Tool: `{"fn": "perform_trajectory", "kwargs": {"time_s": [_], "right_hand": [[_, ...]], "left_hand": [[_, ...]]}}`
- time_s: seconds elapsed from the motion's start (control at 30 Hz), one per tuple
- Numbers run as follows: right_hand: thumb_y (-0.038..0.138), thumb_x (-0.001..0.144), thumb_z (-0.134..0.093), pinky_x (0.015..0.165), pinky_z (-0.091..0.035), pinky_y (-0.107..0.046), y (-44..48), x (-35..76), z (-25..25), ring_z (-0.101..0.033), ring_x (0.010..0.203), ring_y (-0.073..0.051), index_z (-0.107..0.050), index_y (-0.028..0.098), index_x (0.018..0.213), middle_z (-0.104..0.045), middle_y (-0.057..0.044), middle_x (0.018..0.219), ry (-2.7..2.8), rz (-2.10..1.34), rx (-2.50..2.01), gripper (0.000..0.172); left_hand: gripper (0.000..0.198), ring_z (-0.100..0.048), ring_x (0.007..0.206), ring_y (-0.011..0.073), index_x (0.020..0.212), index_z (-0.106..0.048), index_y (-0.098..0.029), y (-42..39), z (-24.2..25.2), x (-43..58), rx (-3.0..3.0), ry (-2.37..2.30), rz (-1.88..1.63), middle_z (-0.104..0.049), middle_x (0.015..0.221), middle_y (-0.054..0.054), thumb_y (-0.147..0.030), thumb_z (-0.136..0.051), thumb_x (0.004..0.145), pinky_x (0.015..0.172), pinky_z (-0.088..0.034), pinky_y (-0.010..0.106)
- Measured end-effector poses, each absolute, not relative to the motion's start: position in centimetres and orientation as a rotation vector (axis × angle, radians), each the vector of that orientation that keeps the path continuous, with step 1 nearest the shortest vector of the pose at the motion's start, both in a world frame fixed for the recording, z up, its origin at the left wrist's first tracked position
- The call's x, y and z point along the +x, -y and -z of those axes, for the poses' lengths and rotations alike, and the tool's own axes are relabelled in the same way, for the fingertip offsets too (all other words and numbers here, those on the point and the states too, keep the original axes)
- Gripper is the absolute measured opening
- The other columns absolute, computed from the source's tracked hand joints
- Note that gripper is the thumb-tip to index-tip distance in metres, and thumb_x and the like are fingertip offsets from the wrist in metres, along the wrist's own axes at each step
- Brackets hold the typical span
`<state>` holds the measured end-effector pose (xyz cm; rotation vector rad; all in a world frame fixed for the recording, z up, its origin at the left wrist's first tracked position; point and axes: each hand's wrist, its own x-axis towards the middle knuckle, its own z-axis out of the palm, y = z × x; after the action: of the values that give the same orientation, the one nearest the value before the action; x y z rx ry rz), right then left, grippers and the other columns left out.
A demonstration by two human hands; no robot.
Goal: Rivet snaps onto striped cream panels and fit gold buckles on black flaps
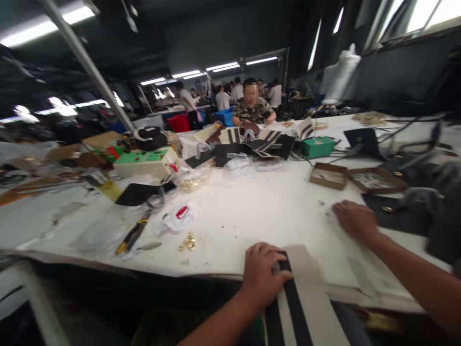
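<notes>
At the table's front edge my left hand [264,274] is closed on a cream panel with black stripes [300,288]. Its thumb lies on top of a dark stripe, and the panel's lower part hangs towards me over the edge. My right hand [355,221] rests on the white tabletop further right, fingers bent together and tips turned down; whatever they hold, if anything, is hidden. Beside it lies a black piece with a gold-coloured fitting [388,209]. A shallow cardboard box of small pale parts [376,180] stands just beyond that hand.
Pliers [133,236], small gold-coloured metal parts [188,241] and crumpled plastic with a red item [182,212] lie on the left. A green-topped machine [144,161] stands behind them. Striped and black pieces [252,144] are heaped mid-table. Across it sits a co-worker [254,110].
</notes>
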<state>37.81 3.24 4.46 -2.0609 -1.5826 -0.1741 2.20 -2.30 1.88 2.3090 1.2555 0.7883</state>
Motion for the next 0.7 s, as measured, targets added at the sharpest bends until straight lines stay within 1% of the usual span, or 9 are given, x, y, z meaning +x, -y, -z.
{"fn": "perform_trajectory", "kwargs": {"time_s": [0.07, 0.1, 0.2, 0.27, 0.33, 0.43, 0.53, 0.6, 0.7], "right_hand": [[0.026, 0.097, -0.063, 0.083, -0.048, -0.043, -3.8, 38.5, -3.7, -0.070, 0.090, -0.031, -0.078, 0.022, 0.077, -0.076, -0.015, 0.092, 1.608, 0.125, -2.162, 0.025], [0.025, 0.097, -0.062, 0.088, -0.048, -0.043, -4.2, 38.9, -3.3, -0.071, 0.096, -0.031, -0.080, 0.021, 0.083, -0.078, -0.015, 0.099, 1.605, 0.100, -2.197, 0.023], [0.026, 0.099, -0.059, 0.093, -0.048, -0.041, -4.4, 39.9, -2.6, -0.070, 0.107, -0.031, -0.082, 0.018, 0.100, -0.078, -0.015, 0.116, 1.541, 0.022, -2.240, 0.024], [0.031, 0.100, -0.057, 0.092, -0.050, -0.039, -3.5, 39.6, -2.8, -0.071, 0.106, -0.030, -0.080, 0.016, 0.107, -0.079, -0.016, 0.115, 1.484, -0.047, -2.213, 0.029], [0.038, 0.103, -0.055, 0.087, -0.052, -0.036, -1.9, 38.3, -3.3, -0.073, 0.096, -0.026, -0.078, 0.014, 0.112, -0.080, -0.014, 0.103, 1.467, -0.147, -2.159, 0.035], [0.047, 0.101, -0.056, 0.078, -0.054, -0.032, 1.3, 34.5, -3.9, -0.071, 0.080, -0.020, -0.077, 0.016, 0.107, -0.078, -0.008, 0.088, 1.459, -0.421, -1.978, 0.038], [0.050, 0.096, -0.064, 0.072, -0.052, -0.032, 4.2, 29.7, -4.4, -0.066, 0.074, -0.020, -0.075, 0.018, 0.097, -0.074, -0.005, 0.083, 1.418, -0.778, -1.726, 0.033], [0.046, 0.096, -0.066, 0.074, -0.050, -0.032, 5.4, 27.0, -4.7, -0.065, 0.076, -0.019, -0.074, 0.020, 0.094, -0.073, -0.003, 0.086, 1.486, -0.919, -1.614, 0.027], [0.032, 0.098, -0.066, 0.085, -0.049, -0.033, 6.0, 24.3, -5.0, -0.066, 0.089, -0.019, -0.075, 0.022, 0.092, -0.072, -0.002, 0.094, 1.672, -0.916, -1.537, 0.014]], "left_hand": [[0.035, -0.066, 0.124, 0.0307, 0.104, -0.082, -0.033, 1.9, -2.3, 2.3, 2.287, -1.212, -0.759, -0.081, 0.124, -0.002, -0.032, -0.098, 0.073, 0.108, -0.049, 0.054], [0.033, -0.064, 0.126, 0.0313, 0.106, -0.081, -0.033, 1.6, -2.2, 2.4, 2.279, -1.196, -0.745, -0.080, 0.126, -0.001, -0.031, -0.096, 0.077, 0.110, -0.047, 0.055], [0.028, -0.061, 0.130, 0.0316, 0.107, -0.081, -0.033, 1.2, -1.7, 2.6, 2.271, -1.180, -0.717, -0.079, 0.130, 0.000, -0.031, -0.092, 0.081, 0.113, -0.044, 0.056], [0.027, -0.061, 0.131, 0.0310, 0.107, -0.080, -0.033, 1.3, -1.5, 2.6, 2.276, -1.182, -0.710, -0.078, 0.131, 0.000, -0.031, -0.092, 0.082, 0.114, -0.043, 0.055], [0.027, -0.061, 0.131, 0.0303, 0.107, -0.080, -0.033, 1.4, -1.5, 2.6, 2.286, -1.187, -0.711, -0.078, 0.131, -0.001, -0.031, -0.091, 0.083, 0.114, -0.043, 0.054], [0.027, -0.062, 0.130, 0.0297, 0.107, -0.079, -0.033, 1.4, -1.7, 2.7, 2.302, -1.192, -0.713, -0.078, 0.131, -0.002, -0.031, -0.091, 0.084, 0.114, -0.043, 0.054], [0.026, -0.062, 0.130, 0.0297, 0.107, -0.079, -0.033, 1.4, -1.8, 2.7, 2.322, -1.190, -0.711, -0.078, 0.131, -0.002, -0.032, -0.091, 0.084, 0.113, -0.044, 0.053], [0.027, -0.062, 0.130, 0.0294, 0.109, -0.079, -0.033, 1.4, -1.8, 2.8, 2.338, -1.184, -0.708, -0.078, 0.131, -0.002, -0.033, -0.091, 0.084, 0.112, -0.044, 0.052], [0.029, -0.062, 0.130, 0.0291, 0.111, -0.079, -0.033, 1.3, -1.7, 2.8, 2.357, -1.176, -0.705, -0.078, 0.131, -0.002, -0.035, -0.091, 0.085, 0.111, -0.045, 0.051]]}}
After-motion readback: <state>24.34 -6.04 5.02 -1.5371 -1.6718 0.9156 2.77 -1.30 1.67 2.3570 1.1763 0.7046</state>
